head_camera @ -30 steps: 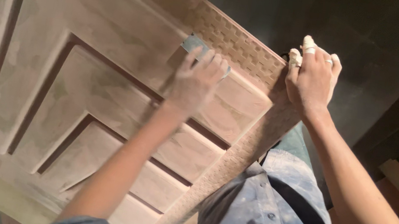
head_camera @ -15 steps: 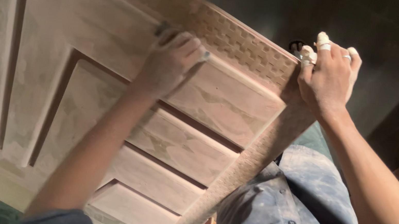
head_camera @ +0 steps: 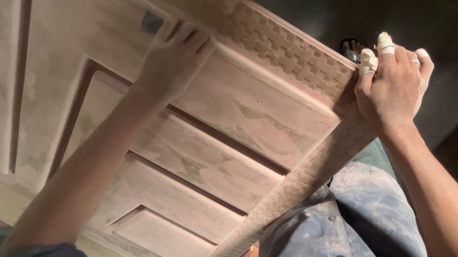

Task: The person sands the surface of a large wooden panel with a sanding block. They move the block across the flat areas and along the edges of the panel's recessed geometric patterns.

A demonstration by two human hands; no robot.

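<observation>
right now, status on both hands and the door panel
Left hand flat on sanding pad, pressed to door panel. Right hand grips panel's corner, fingertips taped. Nothing in the way.

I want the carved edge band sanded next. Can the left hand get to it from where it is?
Probably yes: the left hand lies flat on the door panel beside the carved band, with nothing between.

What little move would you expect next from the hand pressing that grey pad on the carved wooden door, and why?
Probably a short stroke along the flat band: the left hand presses a small grey sanding pad flat on the dusty carved wooden door panel, while the right hand grips its corner.
</observation>
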